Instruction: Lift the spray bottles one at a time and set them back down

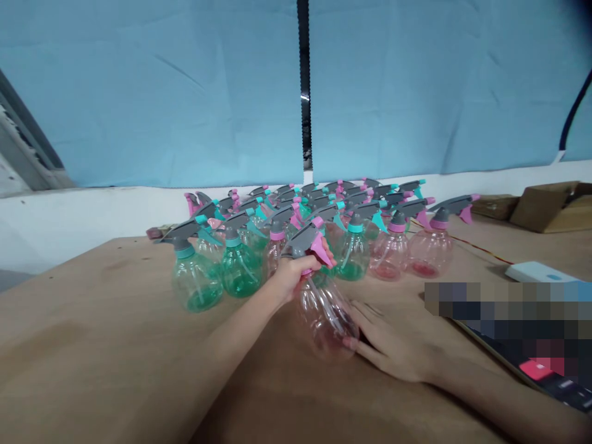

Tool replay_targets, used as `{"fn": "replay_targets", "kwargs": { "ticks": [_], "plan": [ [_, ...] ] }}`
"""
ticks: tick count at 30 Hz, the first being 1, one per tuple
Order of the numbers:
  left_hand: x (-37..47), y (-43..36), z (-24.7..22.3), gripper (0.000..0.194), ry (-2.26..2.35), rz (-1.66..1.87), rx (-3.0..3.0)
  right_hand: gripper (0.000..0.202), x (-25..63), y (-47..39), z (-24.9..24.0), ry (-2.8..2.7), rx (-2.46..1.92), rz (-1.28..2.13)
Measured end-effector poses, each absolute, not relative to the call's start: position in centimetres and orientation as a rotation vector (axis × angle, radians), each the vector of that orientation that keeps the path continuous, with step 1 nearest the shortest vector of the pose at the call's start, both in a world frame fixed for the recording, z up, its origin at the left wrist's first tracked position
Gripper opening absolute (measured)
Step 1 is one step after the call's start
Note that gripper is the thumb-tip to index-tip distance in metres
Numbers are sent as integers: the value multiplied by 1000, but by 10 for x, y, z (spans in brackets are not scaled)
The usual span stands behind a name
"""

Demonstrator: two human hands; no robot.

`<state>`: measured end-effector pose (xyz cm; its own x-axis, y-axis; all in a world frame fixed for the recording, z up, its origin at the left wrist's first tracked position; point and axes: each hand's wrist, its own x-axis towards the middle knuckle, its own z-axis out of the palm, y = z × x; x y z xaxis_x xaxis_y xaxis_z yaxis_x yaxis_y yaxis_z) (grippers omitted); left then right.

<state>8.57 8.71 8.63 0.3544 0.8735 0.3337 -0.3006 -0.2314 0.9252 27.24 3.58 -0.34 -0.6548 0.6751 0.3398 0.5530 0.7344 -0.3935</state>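
Observation:
A clear pink spray bottle (pixel 327 324) with a grey and pink trigger head leans in front of the others, tilted with its top to the left. My left hand (pixel 296 271) is wrapped round its neck, just under the trigger. Against the right side of its round body rests my right hand (pixel 386 342), fingers around the lower part. Behind stand several rows of similar bottles, among them a green one (pixel 241 271), another green one (pixel 197 287) at the left end and a pink one (pixel 430 250) at the right end.
The bottles stand on a wooden table (pixel 83 345). At the right are an open cardboard box (pixel 550 209), a white device (pixel 539 271) with a thin cable, and a dark, partly pixelated object (pixel 518 351). A blue sheet (pixel 185 92) hangs behind.

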Motion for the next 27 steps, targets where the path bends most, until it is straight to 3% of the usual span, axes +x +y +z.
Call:
{"fn": "replay_targets", "kwargs": {
  "ticks": [13,22,27],
  "plan": [
    [82,88,84,21,487,1151,1469,51,272,38,-7,-2510,-978,291],
    [88,85,88,36,657,1228,1484,50,273,37,-6,-2495,-943,340],
    [87,82,89,24,657,1211,1487,51,272,38,-7,-2479,-955,346]
  ]
}}
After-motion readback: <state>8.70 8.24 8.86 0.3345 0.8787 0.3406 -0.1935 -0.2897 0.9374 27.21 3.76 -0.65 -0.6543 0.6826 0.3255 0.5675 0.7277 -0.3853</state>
